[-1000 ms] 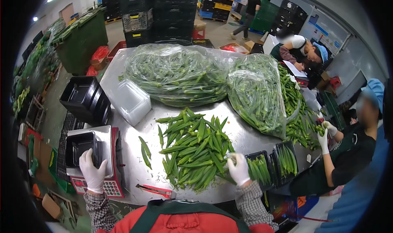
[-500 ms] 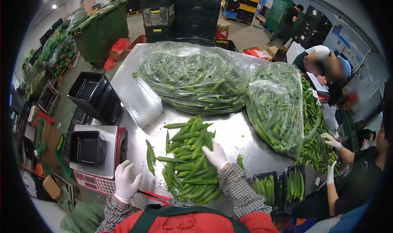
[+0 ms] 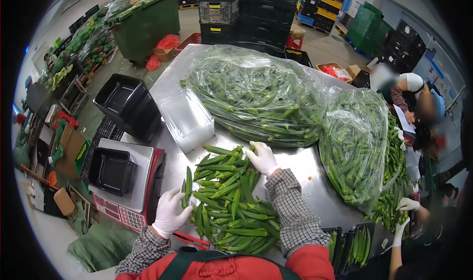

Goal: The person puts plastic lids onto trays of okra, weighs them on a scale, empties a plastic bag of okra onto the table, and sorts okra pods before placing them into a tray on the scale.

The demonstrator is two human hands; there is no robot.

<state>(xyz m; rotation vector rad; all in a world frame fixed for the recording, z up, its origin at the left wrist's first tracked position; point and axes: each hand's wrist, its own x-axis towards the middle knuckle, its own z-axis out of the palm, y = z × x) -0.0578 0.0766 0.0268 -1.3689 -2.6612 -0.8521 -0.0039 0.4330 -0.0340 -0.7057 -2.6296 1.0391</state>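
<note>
A loose pile of green okra (image 3: 231, 201) lies on the metal table in front of me. My right hand (image 3: 262, 159), in a white glove, is at the pile's far right edge, with thumb and fingertips closed around an okra end. Beside the pile's left edge is my left hand (image 3: 170, 213), also gloved, its thumb and fingers apart and holding nothing. A few okra (image 3: 187, 184) lie just beyond its fingertips. To the left, an empty black plastic tray (image 3: 111, 170) sits on a digital scale (image 3: 125, 213).
Clear plastic lids (image 3: 186, 121) and stacked black trays (image 3: 129, 107) stand back left. Large plastic bags of okra (image 3: 256, 98) fill the table's back. At right are filled trays (image 3: 358, 245) and a co-worker's gloved hands (image 3: 408, 204); another person bends farther back.
My right hand has moved away from me to the pile's far edge and closed on an okra. The left hand is nearer the pile. The camera view has shifted.
</note>
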